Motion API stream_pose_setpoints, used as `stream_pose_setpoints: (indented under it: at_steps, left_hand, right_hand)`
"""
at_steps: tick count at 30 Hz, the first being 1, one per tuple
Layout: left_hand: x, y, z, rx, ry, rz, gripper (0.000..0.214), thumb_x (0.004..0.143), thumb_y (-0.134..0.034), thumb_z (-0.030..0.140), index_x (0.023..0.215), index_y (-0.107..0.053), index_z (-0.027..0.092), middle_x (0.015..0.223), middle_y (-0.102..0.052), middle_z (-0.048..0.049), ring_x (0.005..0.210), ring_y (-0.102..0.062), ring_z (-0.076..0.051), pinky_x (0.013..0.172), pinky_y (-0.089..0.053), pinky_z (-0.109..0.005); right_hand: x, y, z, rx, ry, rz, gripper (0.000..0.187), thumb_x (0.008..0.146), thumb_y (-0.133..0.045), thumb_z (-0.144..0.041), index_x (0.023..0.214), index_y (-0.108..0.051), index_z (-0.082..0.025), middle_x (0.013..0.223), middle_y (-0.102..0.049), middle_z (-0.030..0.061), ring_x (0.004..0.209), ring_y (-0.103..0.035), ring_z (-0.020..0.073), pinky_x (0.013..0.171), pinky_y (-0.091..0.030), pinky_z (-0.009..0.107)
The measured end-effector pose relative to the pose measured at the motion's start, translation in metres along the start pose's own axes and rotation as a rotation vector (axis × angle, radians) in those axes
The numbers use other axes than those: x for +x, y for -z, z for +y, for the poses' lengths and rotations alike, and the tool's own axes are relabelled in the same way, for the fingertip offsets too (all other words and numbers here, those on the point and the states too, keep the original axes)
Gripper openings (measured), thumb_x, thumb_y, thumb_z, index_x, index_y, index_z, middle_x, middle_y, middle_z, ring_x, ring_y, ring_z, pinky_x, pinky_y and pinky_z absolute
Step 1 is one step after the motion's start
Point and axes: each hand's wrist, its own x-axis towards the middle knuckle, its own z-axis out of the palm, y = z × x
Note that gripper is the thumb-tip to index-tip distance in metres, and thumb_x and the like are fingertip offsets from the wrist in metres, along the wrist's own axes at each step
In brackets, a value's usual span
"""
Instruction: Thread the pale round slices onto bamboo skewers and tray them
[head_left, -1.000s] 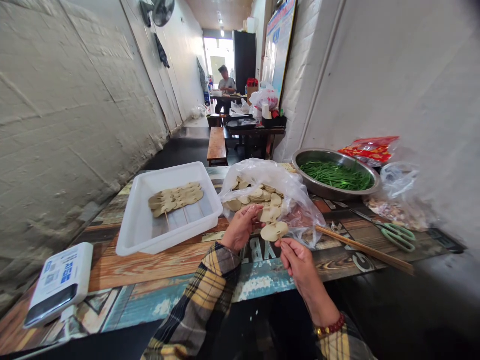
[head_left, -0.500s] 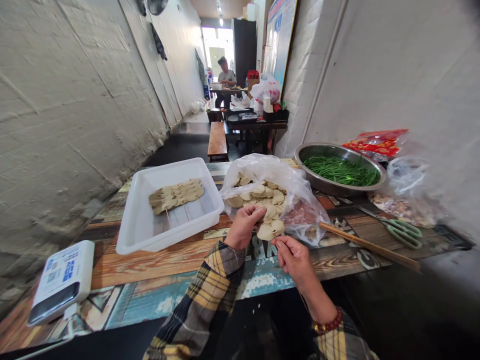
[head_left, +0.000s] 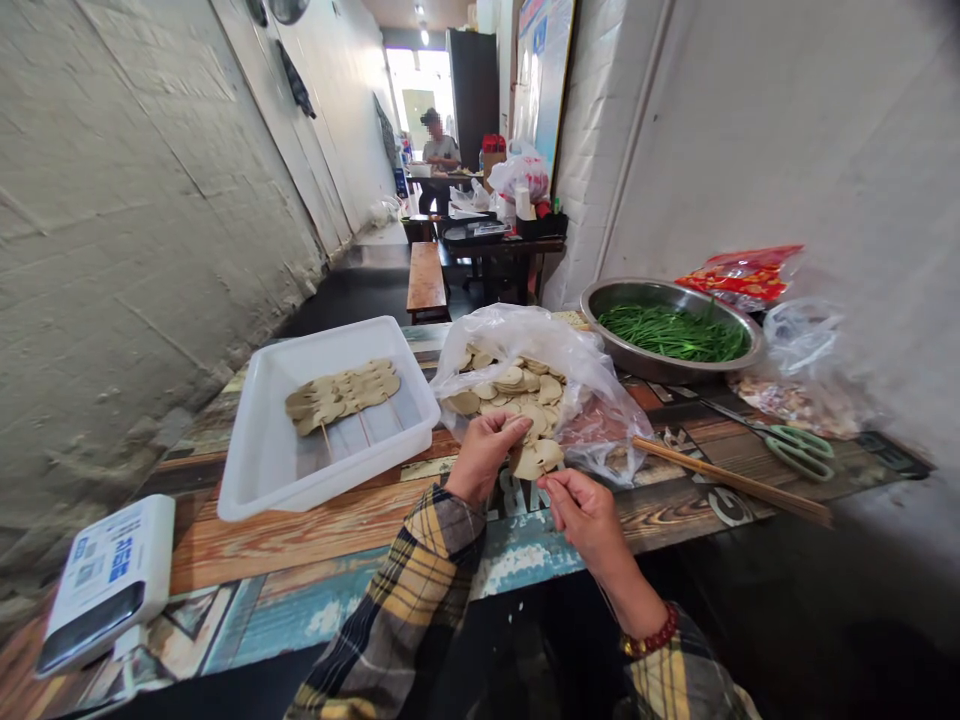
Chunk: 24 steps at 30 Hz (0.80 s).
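Between the thumb and fingers of my left hand point(head_left: 481, 455) is a thin, pale beige round slice point(head_left: 535, 460), with part of it hidden by the fingers. My right hand point(head_left: 586, 515) pinches a thin wooden skewer, mostly covered by the hand, whose upper end meets the slice. Just behind both hands, more round slices point(head_left: 517, 380) lie loose in an open clear plastic bag point(head_left: 495, 325). To the left, a white plastic tray point(head_left: 274, 492) holds several skewered rows of the same slices point(head_left: 341, 395), their sticks pointing toward me.
A bundle of wooden skewers point(head_left: 731, 482) lies right of the bag, near green-handled scissors point(head_left: 799, 455). Behind are a steel bowl point(head_left: 667, 372) of long green vegetables point(head_left: 675, 333) and plastic packets point(head_left: 806, 375). A white device point(head_left: 112, 575) stands front left. A person point(head_left: 441, 150) sits far back.
The view has shifted slightly, so the table's things appear a little further left. Both hands keep their grip, and the slice at the skewer's end is tilted a little differently.
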Motion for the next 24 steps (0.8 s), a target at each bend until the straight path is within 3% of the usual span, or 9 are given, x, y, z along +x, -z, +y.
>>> stream_pose_setpoints:
  at_steps: [7,18,24]
  left_hand:
    - [-0.0017,-0.0016,0.0031,0.023,0.022,-0.044,0.041,0.065,-0.076,0.044,0.053,-0.050,0.015,0.050,-0.040,0.0051,0.046,-0.030,-0.005,0.045,-0.020,-0.021]
    - [0.0018,0.0003,-0.0053,-0.044,0.120,-0.066,0.039,0.059,-0.082,0.041,0.059,-0.053,0.014,0.054,-0.052,0.0037,0.047,-0.043,-0.006,0.045,-0.029,-0.018]
    - [0.0013,0.0009,0.0010,-0.276,0.166,-0.021,0.043,0.065,-0.078,0.048,0.090,-0.067,0.014,0.078,-0.068,-0.0038,0.060,-0.060,-0.011,0.055,-0.047,-0.022]
  right_hand:
    - [0.0001,0.0007,-0.0009,0.033,-0.029,0.004,0.031,0.090,-0.054,-0.043,0.084,-0.066,-0.015,0.043,-0.044,-0.0074,0.038,-0.037,0.0074,0.040,-0.027,0.019]
    - [0.0035,-0.0029,-0.0011,0.071,-0.043,0.057,0.039,0.085,-0.057,-0.052,0.080,-0.066,-0.014,0.040,-0.044,-0.0068,0.035,-0.034,0.0069,0.036,-0.023,0.019]
    - [0.0042,-0.0036,-0.0033,0.142,-0.086,0.095,0.041,0.082,-0.058,-0.055,0.084,-0.066,-0.014,0.039,-0.043,-0.0082,0.033,-0.032,0.0057,0.034,-0.021,0.018]
